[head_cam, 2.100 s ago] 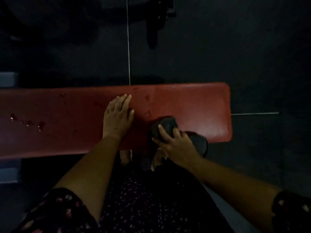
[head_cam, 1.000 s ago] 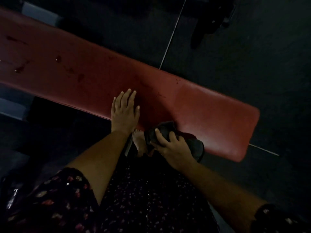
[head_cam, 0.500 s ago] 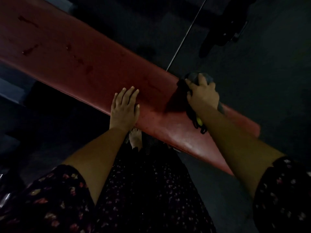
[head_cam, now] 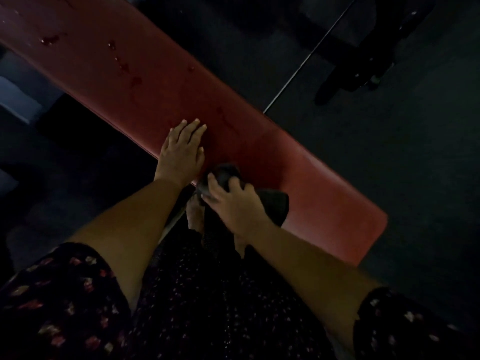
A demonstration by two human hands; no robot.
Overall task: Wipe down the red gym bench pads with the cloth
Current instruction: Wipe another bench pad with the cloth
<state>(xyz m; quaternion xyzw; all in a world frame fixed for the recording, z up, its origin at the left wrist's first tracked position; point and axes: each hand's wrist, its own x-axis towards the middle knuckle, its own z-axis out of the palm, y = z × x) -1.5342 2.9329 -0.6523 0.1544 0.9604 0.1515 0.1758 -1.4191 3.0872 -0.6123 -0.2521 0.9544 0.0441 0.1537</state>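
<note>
A: Where's the cloth [head_cam: 225, 172]?
B: Bunched at the near edge of the pad [head_cam: 324, 198], with the right hand [head_cam: 231, 201] curled over it. The left hand [head_cam: 180, 152] lies flat on the pad, holding nothing.
A: Handling?
B: Probably soft and light. Grip the bunch, press flat.

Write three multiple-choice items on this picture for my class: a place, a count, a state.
1. Where on the long red padded bench is the dark crumpled cloth? A far edge; B bare right end; C near edge, beside the left hand.
2. How many hands grip the cloth? A none; B one; C two.
3. The left hand is: A flat, fingers straight; B a fist; C lifted off.
Key: C, cloth sits at the near edge; B, only the right hand holds it; A, its palm lies on the bench.
</note>
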